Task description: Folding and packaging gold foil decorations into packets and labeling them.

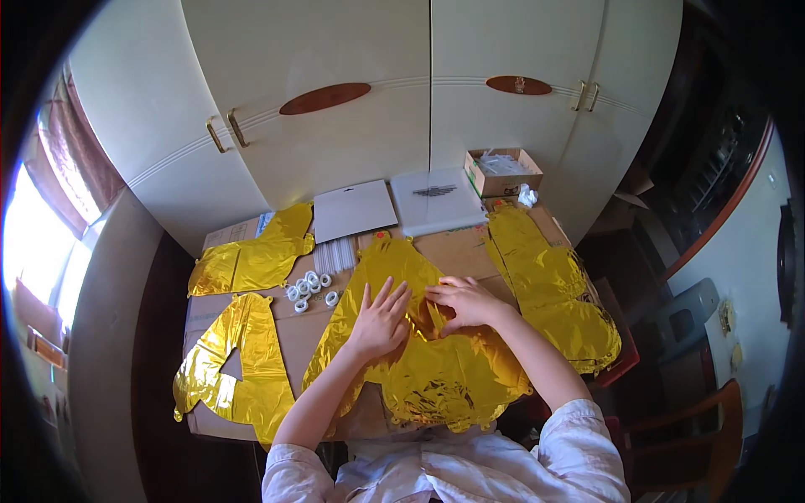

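A large flat gold foil balloon (pixel 453 377) lies in front of me, wrinkled along its lower part. My left hand (pixel 381 323) rests on it palm down, with the fingers spread. Just to the right, my right hand (pixel 461 303) is curled over a raised fold of the same foil, thumb below and fingers above. Whatever lies under that fold is hidden. Further flat gold foil balloons are around it: one (pixel 251 264) at the far left, one with a triangular hole (pixel 260 360) at the near left, and one (pixel 545 289) along the right side.
Several white ribbon rolls (pixel 309 285) sit left of centre beside thin white sticks (pixel 335 254). Behind them are a grey-white board (pixel 354 211) and a clear plastic package (pixel 436 201). An open box (pixel 503 180) and a crumpled white piece (pixel 527 195) stand back right, before the cabinets (pixel 335 50).
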### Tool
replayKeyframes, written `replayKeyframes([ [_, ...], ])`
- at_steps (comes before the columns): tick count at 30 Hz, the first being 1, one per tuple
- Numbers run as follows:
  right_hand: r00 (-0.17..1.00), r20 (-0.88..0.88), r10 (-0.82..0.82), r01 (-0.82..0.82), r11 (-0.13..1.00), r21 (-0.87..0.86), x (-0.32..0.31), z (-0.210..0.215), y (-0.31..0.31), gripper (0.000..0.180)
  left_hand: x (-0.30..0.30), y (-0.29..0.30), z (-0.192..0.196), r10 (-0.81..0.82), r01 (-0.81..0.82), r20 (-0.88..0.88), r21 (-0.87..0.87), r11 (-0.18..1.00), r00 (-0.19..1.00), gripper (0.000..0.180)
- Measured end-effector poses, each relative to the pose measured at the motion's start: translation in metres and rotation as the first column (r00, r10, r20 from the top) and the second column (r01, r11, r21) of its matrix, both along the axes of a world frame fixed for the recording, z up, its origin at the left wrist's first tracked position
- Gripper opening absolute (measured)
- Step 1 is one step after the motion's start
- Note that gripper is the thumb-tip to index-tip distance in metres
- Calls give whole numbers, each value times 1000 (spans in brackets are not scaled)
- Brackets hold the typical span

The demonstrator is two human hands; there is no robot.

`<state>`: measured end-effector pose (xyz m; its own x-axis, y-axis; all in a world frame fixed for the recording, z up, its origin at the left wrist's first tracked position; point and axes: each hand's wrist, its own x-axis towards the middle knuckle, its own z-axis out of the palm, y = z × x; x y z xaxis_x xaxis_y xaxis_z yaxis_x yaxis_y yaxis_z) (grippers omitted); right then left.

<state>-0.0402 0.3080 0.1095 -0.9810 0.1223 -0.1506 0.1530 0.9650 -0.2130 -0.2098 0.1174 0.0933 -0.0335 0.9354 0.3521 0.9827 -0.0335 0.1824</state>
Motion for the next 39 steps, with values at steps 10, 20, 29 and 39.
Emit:
replayKeyframes([
  [10,999,-36,-33,32,999,-42,-1,-2,0,92,35,18,7,-270,272,33,-73,960,962,27],
  [20,994,12,-107,108,991,-75,0,12,-8,102,21,27,8,-93,86,-17,-224,971,996,64],
  [29,935,-315,-163,125,983,-135,35,-7,-15,93,21,28,-1,-85,71,-52,-229,971,995,79],
  [39,50,-382,-923,319,377,-869,212,-62,-181,40,18,23,-9,-82,79,-6,-212,974,997,78],
])
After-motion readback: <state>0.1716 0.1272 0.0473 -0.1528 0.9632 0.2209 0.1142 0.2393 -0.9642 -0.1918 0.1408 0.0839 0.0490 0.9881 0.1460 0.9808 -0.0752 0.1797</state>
